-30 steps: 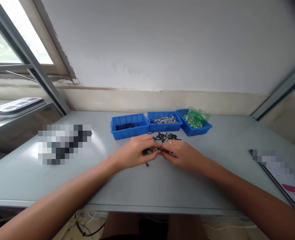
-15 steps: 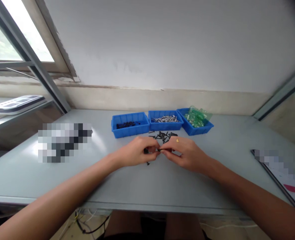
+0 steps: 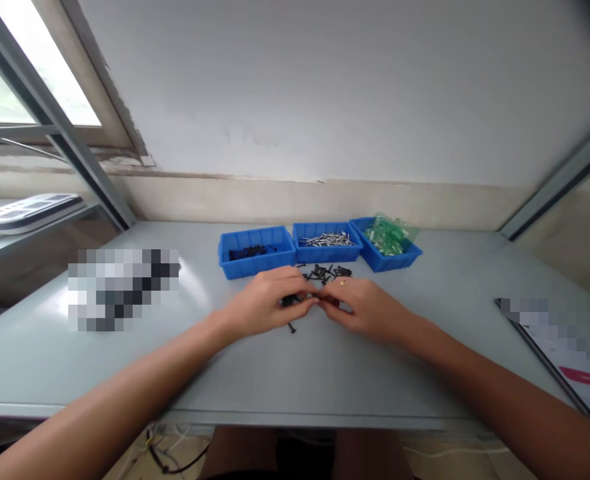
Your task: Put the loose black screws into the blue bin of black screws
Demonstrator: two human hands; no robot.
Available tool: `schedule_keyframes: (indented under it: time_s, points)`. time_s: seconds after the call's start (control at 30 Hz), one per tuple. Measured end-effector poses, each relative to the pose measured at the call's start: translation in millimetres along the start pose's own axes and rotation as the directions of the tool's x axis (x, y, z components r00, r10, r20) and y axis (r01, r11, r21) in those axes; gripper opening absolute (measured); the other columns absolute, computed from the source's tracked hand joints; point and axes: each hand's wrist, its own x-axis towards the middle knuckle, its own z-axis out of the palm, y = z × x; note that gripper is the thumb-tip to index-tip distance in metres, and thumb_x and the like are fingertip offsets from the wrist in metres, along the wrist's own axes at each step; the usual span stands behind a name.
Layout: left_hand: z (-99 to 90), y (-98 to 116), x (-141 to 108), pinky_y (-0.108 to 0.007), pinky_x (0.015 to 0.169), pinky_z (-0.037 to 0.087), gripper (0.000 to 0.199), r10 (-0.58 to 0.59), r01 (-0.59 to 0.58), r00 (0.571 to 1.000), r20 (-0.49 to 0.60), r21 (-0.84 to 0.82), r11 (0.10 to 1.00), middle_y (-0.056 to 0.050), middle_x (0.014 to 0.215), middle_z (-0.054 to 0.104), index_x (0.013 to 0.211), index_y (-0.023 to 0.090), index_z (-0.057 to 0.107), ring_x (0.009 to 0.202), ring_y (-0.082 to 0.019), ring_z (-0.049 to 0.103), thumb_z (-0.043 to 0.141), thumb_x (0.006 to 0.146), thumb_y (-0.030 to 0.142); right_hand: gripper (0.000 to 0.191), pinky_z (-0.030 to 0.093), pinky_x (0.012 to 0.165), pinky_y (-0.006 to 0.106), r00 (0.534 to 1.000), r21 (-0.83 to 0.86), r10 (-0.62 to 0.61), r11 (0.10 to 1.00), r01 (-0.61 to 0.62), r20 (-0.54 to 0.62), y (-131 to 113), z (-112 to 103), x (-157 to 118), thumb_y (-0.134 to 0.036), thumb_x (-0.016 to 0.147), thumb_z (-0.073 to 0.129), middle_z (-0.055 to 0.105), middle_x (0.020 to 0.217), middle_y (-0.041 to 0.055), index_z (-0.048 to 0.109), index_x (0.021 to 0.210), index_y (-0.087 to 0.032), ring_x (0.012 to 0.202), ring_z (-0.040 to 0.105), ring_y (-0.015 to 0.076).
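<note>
My left hand [image 3: 269, 300] and my right hand [image 3: 359, 303] meet at the fingertips over the middle of the grey table. Both are closed in a pinch, and whatever lies between the fingertips is too small and hidden to name. Dark screws [image 3: 319, 273] lie loose just beyond the hands, and some show through the curl of my left hand. A single dark screw [image 3: 292, 328] rests nearer to me. Behind stand a blue bin with dark screws [image 3: 232, 267], a blue bin with silvery pins [image 3: 327, 253] and a blue bin with green bags [image 3: 397, 262].
A blurred-out object [image 3: 125, 287] lies on the left of the table [image 3: 255, 393]. On the right is a tablet-like screen [image 3: 565, 360]. A white device [image 3: 29, 212] sits on a side shelf at the left. Metal posts and a wall bound the table behind.
The whole view has shifted slightly, moving the bins a little left. The fingertips stay together, and the small dark item seen between them earlier is now mostly hidden.
</note>
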Motion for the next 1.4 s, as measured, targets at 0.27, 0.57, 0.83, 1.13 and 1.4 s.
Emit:
schedule_keyframes:
  time_s: [0.27, 0.57, 0.83, 1.13, 1.4]
  points:
    - [-30.9, -34, 2, -0.029, 0.075, 0.046, 0.016, -0.233, 0.404, 0.853, -0.467, 0.307, 0.862, -0.003, 0.084, 0.063, 0.092, 0.019, 0.063, 0.080, -0.016, 0.058, 0.052, 0.086, 0.029, 0.024, 0.044, 0.081, 0.029, 0.990, 0.077, -0.067, 0.995, 0.058, 0.122, -8, 8, -1, -0.027, 0.088, 0.052, 0.063, 0.098, 0.0054, 0.059, 0.109, -0.019, 0.091, 0.057, 0.0168]
    - [-24.6, -38, 0, -0.034, 0.085, 0.043, 0.026, -0.232, 0.297, 0.948, -0.217, 0.344, 0.891, -0.007, 0.097, 0.060, 0.104, 0.017, 0.061, 0.094, -0.021, 0.054, 0.046, 0.090, 0.032, 0.021, 0.045, 0.082, 0.031, 0.954, -0.079, -0.237, 0.964, 0.254, 0.182, -7, 24, -2, -0.016, 0.090, 0.046, 0.063, 0.097, 0.0075, 0.065, 0.097, -0.017, 0.089, 0.056, 0.0172]
    - [5.1, -18, -3, -0.034, 0.080, 0.044, 0.023, -0.115, 0.046, 0.971, 0.208, 0.311, 0.949, -0.006, 0.091, 0.061, 0.100, 0.018, 0.062, 0.085, -0.019, 0.056, 0.049, 0.089, 0.034, 0.021, 0.047, 0.072, 0.030, 0.974, -0.112, -0.139, 0.981, 0.161, 0.180, 6, 9, 1, -0.011, 0.089, 0.044, 0.062, 0.082, 0.0053, 0.063, 0.086, -0.017, 0.075, 0.056, 0.0161]
    - [-0.5, -17, -1, -0.029, 0.078, 0.044, 0.019, -0.076, 0.037, 0.965, 0.252, 0.155, 0.987, -0.004, 0.087, 0.060, 0.094, 0.018, 0.063, 0.085, -0.016, 0.055, 0.046, 0.091, 0.025, 0.020, 0.046, 0.081, 0.029, 0.990, 0.091, -0.136, 0.987, 0.132, 0.040, 6, -3, 0, -0.018, 0.092, 0.043, 0.063, 0.098, 0.0049, 0.060, 0.103, -0.020, 0.091, 0.058, 0.0155]
    - [-2.6, -14, 0, -0.027, 0.075, 0.044, 0.024, -0.125, 0.099, 0.968, 0.219, 0.126, 0.987, -0.004, 0.087, 0.060, 0.095, 0.018, 0.063, 0.084, -0.015, 0.055, 0.042, 0.093, 0.028, 0.022, 0.047, 0.074, 0.029, 0.992, 0.001, -0.074, 0.997, 0.075, -0.105, 10, -2, 0, -0.030, 0.091, 0.048, 0.065, 0.089, 0.0050, 0.059, 0.107, -0.018, 0.086, 0.059, 0.0177]
